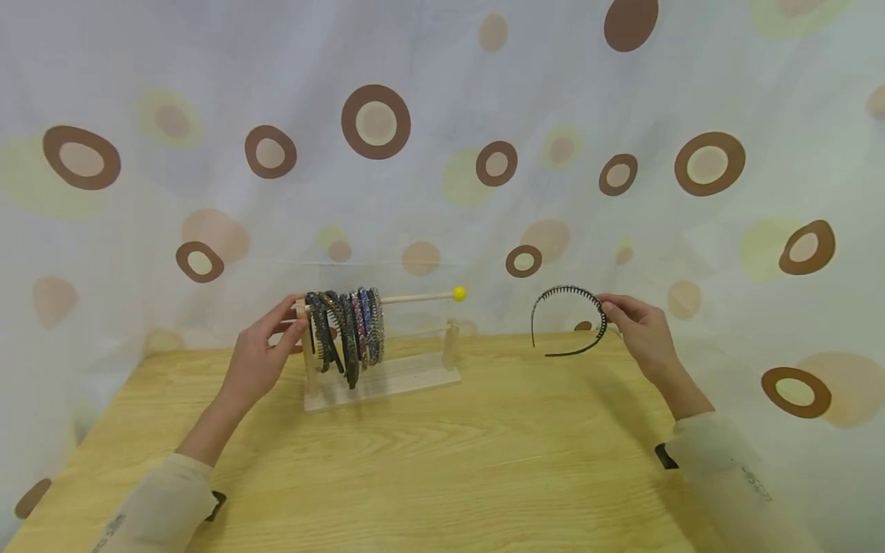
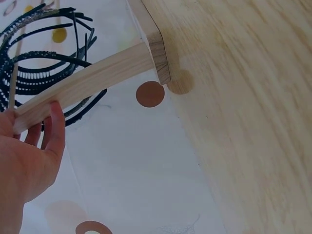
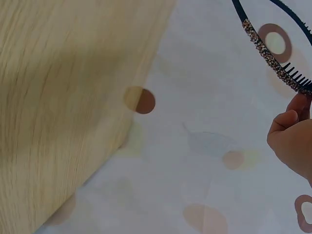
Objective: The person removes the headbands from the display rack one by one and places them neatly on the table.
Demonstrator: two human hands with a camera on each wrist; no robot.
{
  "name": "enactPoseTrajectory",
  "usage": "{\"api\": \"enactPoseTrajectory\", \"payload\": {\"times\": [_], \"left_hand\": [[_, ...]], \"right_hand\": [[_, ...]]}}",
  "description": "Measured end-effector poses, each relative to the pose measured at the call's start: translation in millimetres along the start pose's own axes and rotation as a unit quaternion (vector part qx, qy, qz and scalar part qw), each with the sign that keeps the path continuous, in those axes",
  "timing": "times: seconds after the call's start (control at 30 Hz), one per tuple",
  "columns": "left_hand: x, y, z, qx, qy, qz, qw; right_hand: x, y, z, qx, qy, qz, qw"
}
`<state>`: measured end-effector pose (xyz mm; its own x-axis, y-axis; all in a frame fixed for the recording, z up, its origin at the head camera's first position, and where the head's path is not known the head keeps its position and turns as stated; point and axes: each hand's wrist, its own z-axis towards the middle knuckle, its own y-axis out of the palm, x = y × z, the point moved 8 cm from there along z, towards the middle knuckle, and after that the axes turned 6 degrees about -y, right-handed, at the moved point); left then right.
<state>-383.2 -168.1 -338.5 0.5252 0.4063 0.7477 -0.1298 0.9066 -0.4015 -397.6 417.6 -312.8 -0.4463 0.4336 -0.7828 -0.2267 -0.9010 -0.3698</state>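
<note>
My left hand [image 1: 261, 352] grips the top of the left upright [image 2: 83, 80] of a wooden stand [image 1: 408, 375], thumb on the near side. Several glittery toothed headbands [image 1: 353, 330] hang bunched at the left end of the stand's rod [image 1: 418, 297], which ends in a yellow ball [image 1: 459, 293]. Off to the right, my right hand [image 1: 643, 334] pinches one black headband [image 1: 570, 289] by its side, above the table's far edge. Its outer face bears small sparkling stones, and comb teeth line the inside, as the right wrist view shows.
The stand rests near the back of a wood-grain table [image 1: 442, 461]. A shorter right post [image 1: 451, 346] rises from its base, below the rod's ball end. Behind the table hangs a pale curtain [image 1: 429, 192] patterned with brown rings and dots.
</note>
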Motion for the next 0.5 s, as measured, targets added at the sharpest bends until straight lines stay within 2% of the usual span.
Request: {"api": "enactPoseTrajectory", "payload": {"times": [0.1, 0.2, 0.37, 0.5], "left_hand": [[-2.3, 1.4, -1.4, 0.0, -0.005, -0.003, 1.0], [-1.9, 2.0, -1.9, 0.005, 0.0, -0.002, 1.0], [1.0, 1.6, -0.7, 0.012, 0.01, -0.001, 0.9999], [-0.4, -1.5, -1.0, 0.013, 0.006, 0.012, 0.9998]], "right_hand": [[13.0, -1.4, 4.4, -0.045, -0.014, -0.081, 0.9956], [24.1, -3.0, 10.5, -0.082, -0.027, -0.145, 0.9856], [43.9, -5.1, 21.2, -0.109, -0.043, -0.195, 0.9738], [61.2, -2.8, 27.0, -0.116, -0.044, -0.214, 0.9688]]}}
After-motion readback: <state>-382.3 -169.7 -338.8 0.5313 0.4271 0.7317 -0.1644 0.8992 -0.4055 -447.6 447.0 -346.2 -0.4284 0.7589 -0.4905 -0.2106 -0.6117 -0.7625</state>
